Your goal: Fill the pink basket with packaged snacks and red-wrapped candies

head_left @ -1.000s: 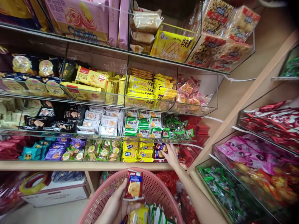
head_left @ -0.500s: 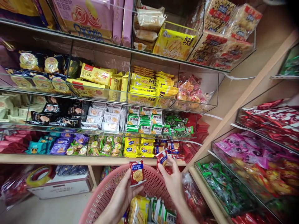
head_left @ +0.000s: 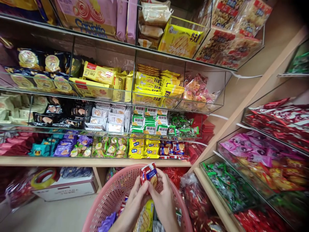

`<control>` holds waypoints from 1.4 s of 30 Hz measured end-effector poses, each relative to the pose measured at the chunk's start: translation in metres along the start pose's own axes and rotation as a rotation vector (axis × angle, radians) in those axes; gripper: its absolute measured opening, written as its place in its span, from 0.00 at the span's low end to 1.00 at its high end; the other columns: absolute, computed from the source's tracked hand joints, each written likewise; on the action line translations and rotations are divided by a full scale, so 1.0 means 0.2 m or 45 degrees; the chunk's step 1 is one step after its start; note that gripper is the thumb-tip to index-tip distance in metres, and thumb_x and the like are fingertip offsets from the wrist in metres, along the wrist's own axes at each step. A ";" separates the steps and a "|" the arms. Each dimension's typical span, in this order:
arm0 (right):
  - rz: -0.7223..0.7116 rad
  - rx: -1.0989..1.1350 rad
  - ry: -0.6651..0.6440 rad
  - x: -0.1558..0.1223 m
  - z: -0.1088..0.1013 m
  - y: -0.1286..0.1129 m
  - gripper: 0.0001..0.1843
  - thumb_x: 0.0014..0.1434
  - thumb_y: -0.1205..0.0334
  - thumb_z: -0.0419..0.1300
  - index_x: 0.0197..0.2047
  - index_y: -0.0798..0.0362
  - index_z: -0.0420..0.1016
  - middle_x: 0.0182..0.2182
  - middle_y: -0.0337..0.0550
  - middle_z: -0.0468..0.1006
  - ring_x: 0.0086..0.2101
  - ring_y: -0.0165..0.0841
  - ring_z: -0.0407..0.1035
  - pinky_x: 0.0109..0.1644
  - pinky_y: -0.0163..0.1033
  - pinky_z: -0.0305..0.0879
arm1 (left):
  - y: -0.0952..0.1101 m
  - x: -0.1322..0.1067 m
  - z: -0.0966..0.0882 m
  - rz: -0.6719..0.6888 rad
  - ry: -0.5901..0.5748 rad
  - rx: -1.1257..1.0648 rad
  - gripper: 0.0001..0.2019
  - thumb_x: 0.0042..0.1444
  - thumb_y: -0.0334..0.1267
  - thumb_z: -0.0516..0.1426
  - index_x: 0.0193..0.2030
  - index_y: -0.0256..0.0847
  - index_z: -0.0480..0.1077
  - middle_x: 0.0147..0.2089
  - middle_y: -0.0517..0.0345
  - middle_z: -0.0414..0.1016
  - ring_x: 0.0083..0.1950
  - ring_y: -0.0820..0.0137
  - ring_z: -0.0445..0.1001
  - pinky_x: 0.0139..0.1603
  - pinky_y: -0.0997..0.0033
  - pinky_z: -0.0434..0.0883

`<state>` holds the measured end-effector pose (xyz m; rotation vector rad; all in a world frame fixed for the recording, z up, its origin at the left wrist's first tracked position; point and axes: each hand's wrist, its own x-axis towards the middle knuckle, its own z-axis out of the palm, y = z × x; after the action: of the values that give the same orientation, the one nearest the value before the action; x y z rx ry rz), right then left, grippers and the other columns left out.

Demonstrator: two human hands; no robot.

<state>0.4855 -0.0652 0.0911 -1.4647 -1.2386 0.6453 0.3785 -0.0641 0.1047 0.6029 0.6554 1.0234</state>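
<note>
My left hand [head_left: 131, 203] and my right hand [head_left: 163, 195] are closed together on a small red-and-blue biscuit packet [head_left: 149, 173] with a cookie pictured on it. They hold it tilted above a pink plastic basket [head_left: 102, 193] with a perforated wall. Whether a second packet lies behind the front one, I cannot tell. Below my hands in the basket are a yellow waffle packet [head_left: 146, 214], a purple packet [head_left: 107, 222] and some red packets, partly covered by my arms.
Ahead, clear bins on stepped shelves hold packaged snacks, with matching red-and-blue biscuit packets [head_left: 172, 149] in the lowest row. At right, more bins hold green-wrapped sweets [head_left: 229, 185] and pink packets [head_left: 253, 151]. A white box [head_left: 70, 190] and yellow tape roll [head_left: 45, 180] sit at lower left.
My hands, each with a biscuit packet half a second ago, have come together over the basket. My right hand moved left and down, away from the shelf. The view has shifted slightly.
</note>
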 end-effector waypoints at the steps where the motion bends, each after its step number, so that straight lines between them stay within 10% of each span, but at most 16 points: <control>1: -0.024 -0.005 0.002 -0.01 0.00 -0.01 0.26 0.51 0.56 0.61 0.53 0.47 0.64 0.50 0.45 0.70 0.50 0.40 0.64 0.53 0.46 0.62 | 0.00 0.00 0.00 0.002 -0.009 0.023 0.29 0.53 0.42 0.58 0.61 0.47 0.57 0.63 0.52 0.61 0.64 0.61 0.58 0.64 0.58 0.55; 12: -0.069 0.049 -0.127 -0.11 -0.03 -0.08 0.28 0.52 0.59 0.59 0.57 0.45 0.62 0.52 0.45 0.67 0.47 0.38 0.67 0.47 0.44 0.70 | 0.18 0.04 -0.10 -0.022 0.030 0.097 0.20 0.52 0.38 0.58 0.52 0.36 0.66 0.49 0.49 0.75 0.49 0.62 0.73 0.53 0.62 0.68; 21: 0.085 0.072 -0.050 -0.12 -0.18 0.14 0.22 0.54 0.53 0.58 0.51 0.49 0.67 0.52 0.47 0.68 0.50 0.39 0.65 0.51 0.45 0.66 | 0.31 -0.08 -0.31 -0.188 0.151 0.237 0.27 0.50 0.38 0.60 0.58 0.42 0.60 0.48 0.50 0.76 0.46 0.62 0.75 0.49 0.60 0.71; 30: 0.214 0.040 -0.021 -0.24 -0.26 0.31 0.22 0.53 0.51 0.59 0.50 0.48 0.68 0.50 0.48 0.69 0.48 0.40 0.67 0.50 0.46 0.68 | 0.21 -0.25 -0.45 -0.230 0.225 0.663 0.26 0.43 0.43 0.63 0.50 0.39 0.68 0.45 0.51 0.77 0.47 0.60 0.73 0.50 0.61 0.69; 42: 0.244 0.055 -0.054 -0.30 -0.24 0.35 0.22 0.53 0.49 0.58 0.50 0.48 0.68 0.52 0.49 0.67 0.46 0.40 0.67 0.48 0.46 0.69 | -0.01 -0.20 -0.54 -0.024 0.139 1.126 0.19 0.44 0.44 0.61 0.42 0.38 0.71 0.32 0.58 0.75 0.34 0.66 0.70 0.33 0.72 0.64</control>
<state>0.5341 -0.1317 0.0277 -1.5523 -1.1180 0.8298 0.2846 -0.0843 0.0403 1.3062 1.2186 0.7161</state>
